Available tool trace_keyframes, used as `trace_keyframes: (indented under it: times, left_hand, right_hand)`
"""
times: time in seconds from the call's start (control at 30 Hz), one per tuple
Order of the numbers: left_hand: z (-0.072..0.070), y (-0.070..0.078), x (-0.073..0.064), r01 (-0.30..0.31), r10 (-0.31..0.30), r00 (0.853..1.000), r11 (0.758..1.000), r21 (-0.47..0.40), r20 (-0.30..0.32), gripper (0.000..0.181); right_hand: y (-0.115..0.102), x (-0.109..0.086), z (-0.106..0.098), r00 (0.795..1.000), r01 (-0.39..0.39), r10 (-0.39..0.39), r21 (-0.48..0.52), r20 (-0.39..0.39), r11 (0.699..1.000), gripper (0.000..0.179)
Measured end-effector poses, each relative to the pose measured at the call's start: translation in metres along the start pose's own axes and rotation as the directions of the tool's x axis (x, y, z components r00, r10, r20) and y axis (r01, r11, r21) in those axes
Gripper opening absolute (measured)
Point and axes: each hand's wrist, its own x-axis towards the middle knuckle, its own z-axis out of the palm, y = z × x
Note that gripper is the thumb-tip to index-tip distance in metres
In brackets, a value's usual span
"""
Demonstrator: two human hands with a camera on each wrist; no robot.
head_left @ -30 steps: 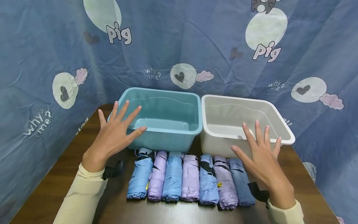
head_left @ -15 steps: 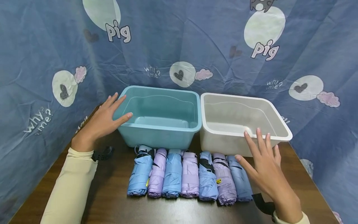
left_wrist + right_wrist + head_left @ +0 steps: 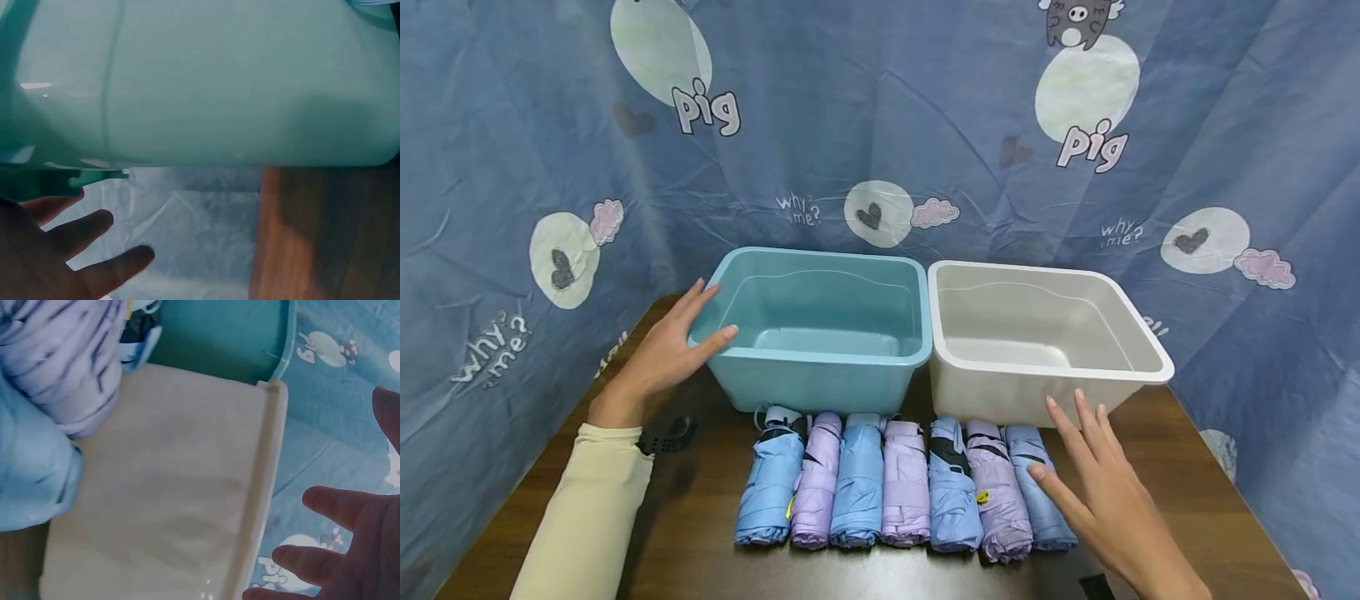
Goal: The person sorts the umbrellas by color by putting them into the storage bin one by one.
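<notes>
My left hand (image 3: 658, 358) is at the left end of the teal plastic bin (image 3: 816, 385), fingers extended along its outer side and thumb over the front rim. In the left wrist view, its spread fingers (image 3: 119, 269) lie just below the bin's rim. My right hand (image 3: 1112, 504) hovers, fingers spread, before the front right part of the white bin (image 3: 1000, 392), holding nothing. Several folded umbrellas lie side by side in front of the bins, alternating blue (image 3: 856, 492) and lilac (image 3: 906, 492). The rightmost blue umbrella (image 3: 1041, 492) is nearest my right hand.
Both bins stand side by side at the back of a brown wooden table (image 3: 850, 575), with nothing visible inside them. Behind hangs a blue printed cloth (image 3: 805, 100), close to the bins' far sides.
My left hand has drawn back from over the teal bin to its left end. The right hand has lowered a little toward me. Umbrellas and bins keep their places.
</notes>
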Motion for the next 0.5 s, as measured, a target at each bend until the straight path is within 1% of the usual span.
trace_keyframes:
  times: [0.13, 0.27, 0.4, 0.5]
  left_hand:
    - [0.004, -0.003, -0.003, 0.007, -0.008, 1.0, 1.0, -0.027, -0.017, 0.078]
    - [0.006, -0.003, -0.004, 0.019, -0.021, 0.999, 0.998, -0.055, -0.031, 0.079]
    - [0.008, -0.003, -0.003, 0.015, -0.019, 0.999, 0.997, -0.078, -0.049, 0.08]
    - [0.009, -0.004, -0.002, 0.012, -0.017, 0.998, 0.996, -0.092, -0.058, 0.081]
  right_hand:
    - [0.004, -0.005, 0.006, 0.999, -0.029, 0.029, -0.001, 0.018, 1.0, 0.074]
    - [0.013, -0.007, 0.014, 0.997, -0.063, 0.063, 0.012, 0.047, 0.998, 0.072]
    - [0.026, -0.003, 0.023, 0.99, -0.11, 0.108, 0.016, 0.092, 0.994, 0.071]
    - [0.036, 0.001, 0.03, 0.985, -0.127, 0.124, 0.021, 0.122, 0.992, 0.073]
